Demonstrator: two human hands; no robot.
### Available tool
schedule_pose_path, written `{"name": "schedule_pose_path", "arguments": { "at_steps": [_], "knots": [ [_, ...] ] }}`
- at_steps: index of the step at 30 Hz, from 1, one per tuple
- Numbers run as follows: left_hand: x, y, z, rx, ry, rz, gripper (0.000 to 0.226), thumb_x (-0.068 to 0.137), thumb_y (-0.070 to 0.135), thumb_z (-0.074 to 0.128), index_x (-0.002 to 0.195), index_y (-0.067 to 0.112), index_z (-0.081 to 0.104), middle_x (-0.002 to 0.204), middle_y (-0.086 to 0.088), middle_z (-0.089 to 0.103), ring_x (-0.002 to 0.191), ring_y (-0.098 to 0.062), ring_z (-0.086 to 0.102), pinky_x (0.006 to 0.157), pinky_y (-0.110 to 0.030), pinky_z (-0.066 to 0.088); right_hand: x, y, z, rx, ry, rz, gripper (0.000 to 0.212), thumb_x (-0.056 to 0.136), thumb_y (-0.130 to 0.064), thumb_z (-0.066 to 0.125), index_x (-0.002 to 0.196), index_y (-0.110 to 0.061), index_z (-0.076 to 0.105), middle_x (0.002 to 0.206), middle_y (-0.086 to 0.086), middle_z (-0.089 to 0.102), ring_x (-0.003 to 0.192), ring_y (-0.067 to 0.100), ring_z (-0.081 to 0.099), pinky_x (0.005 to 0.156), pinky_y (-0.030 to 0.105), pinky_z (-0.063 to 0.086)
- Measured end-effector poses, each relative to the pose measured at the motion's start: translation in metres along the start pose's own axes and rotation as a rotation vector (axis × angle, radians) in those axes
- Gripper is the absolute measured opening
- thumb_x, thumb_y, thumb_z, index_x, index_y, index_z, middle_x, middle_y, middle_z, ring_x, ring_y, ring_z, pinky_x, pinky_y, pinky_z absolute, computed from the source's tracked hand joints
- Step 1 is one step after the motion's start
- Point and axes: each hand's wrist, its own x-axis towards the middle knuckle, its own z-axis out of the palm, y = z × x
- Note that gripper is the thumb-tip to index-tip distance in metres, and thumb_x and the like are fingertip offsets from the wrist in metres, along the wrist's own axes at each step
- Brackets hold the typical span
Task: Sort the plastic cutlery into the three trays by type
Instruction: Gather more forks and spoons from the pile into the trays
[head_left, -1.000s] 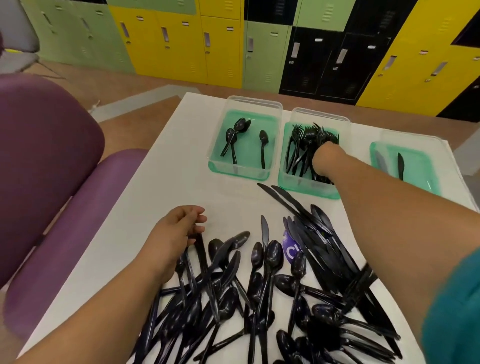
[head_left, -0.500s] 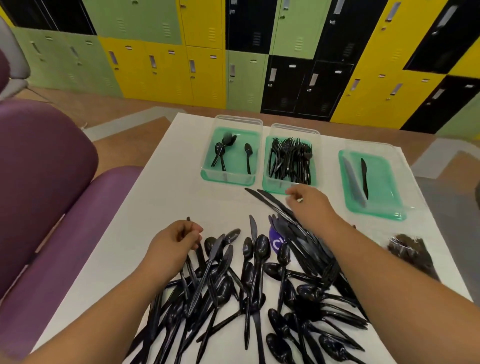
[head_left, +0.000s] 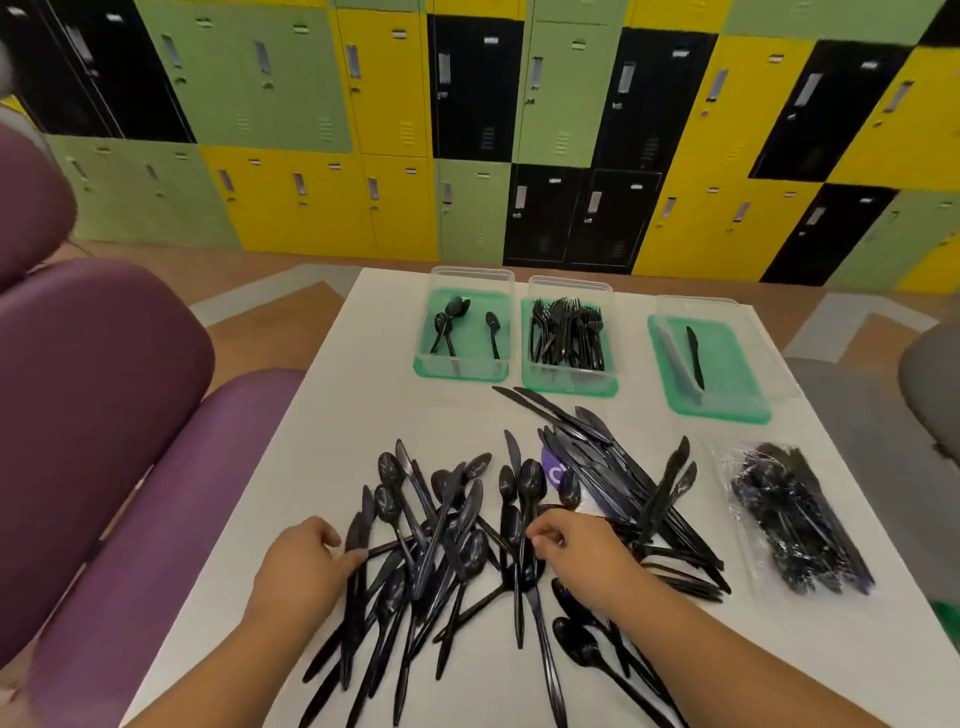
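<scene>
Head view: a loose pile of black plastic cutlery (head_left: 457, 519), spoons and knives mixed, lies on the white square table (head_left: 332, 415). At the left edge of the pile, the left hand (head_left: 301, 566) has curled fingers and its thumb touches a long black plastic knife (head_left: 358, 525); whether it really grips, I cannot tell. On the middle of the pile, the right hand (head_left: 582, 551) bends its fingers close together over spoon handles; a hold is not clear. Behind the pile stand three green plastic trays with clear walls: the spoon tray (head_left: 460, 371) behind-left with three spoons, the fork tray (head_left: 569, 387) straight behind and full of forks, and the knife tray (head_left: 727, 364) behind-right with little in it. Right of the pile lies a clear plastic bag of black cutlery (head_left: 800, 519).
</scene>
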Motion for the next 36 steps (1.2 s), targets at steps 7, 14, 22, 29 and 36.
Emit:
{"name": "schedule_pose_path", "arguments": {
  "at_steps": [7, 14, 22, 29, 36],
  "knots": [
    [-0.011, 0.001, 0.007, 0.048, -0.055, 0.028, 0.035, 0.075, 0.041, 0.075, 0.092, 0.019, 0.054, 0.088, 0.003, 0.056, 0.075, -0.012, 0.053, 0.060, -0.024, 0.039, -0.005, -0.017, 0.013, -0.040, 0.010, -0.047, 0.020, 0.096, -0.026, 0.049, 0.109, -0.026, 0.064, 0.100, -0.005, 0.066, 0.088, 0.009, 0.060, 0.075, 0.019, 0.047],
    [0.002, 0.021, 0.012, -0.041, 0.030, 0.137, 0.021, 0.083, 0.042, 0.065, 0.089, 0.023, 0.058, 0.086, 0.004, 0.058, 0.076, -0.011, 0.056, 0.067, -0.028, 0.047, -0.004, -0.017, 0.019, -0.042, -0.009, -0.056, 0.020, 0.096, -0.026, 0.048, 0.107, -0.027, 0.064, 0.096, -0.007, 0.067, 0.080, 0.007, 0.060, 0.075, 0.020, 0.050],
    [0.030, 0.073, 0.014, 0.279, -0.105, -0.031, 0.050, 0.089, 0.059, 0.046, 0.072, 0.012, 0.055, 0.067, 0.001, 0.053, 0.068, -0.021, 0.054, 0.060, -0.028, 0.044, 0.000, -0.004, 0.010, -0.041, 0.013, -0.040, 0.018, 0.096, -0.027, 0.048, 0.105, -0.031, 0.064, 0.089, -0.012, 0.065, 0.072, 0.002, 0.055, 0.065, 0.013, 0.043],
    [0.036, 0.070, 0.020, 0.142, -0.188, -0.162, 0.033, 0.080, 0.034, 0.066, 0.063, 0.013, 0.047, 0.064, 0.000, 0.050, 0.055, -0.011, 0.044, 0.045, -0.024, 0.033, 0.015, 0.002, 0.009, -0.039, 0.146, 0.053, 0.012, 0.093, -0.023, 0.055, 0.096, -0.022, 0.067, 0.088, -0.003, 0.069, 0.080, 0.011, 0.065, 0.076, 0.025, 0.055],
    [0.027, 0.066, 0.017, 0.089, -0.150, -0.033, 0.042, 0.093, 0.039, 0.052, 0.058, 0.017, 0.047, 0.056, 0.003, 0.051, 0.054, -0.008, 0.045, 0.046, -0.022, 0.028, 0.037, -0.006, 0.012, -0.073, 0.273, 0.089, 0.025, 0.086, -0.040, 0.063, 0.085, -0.017, 0.052, 0.083, -0.002, 0.055, 0.069, 0.010, 0.052, 0.061, 0.023, 0.043]
  ]
}}
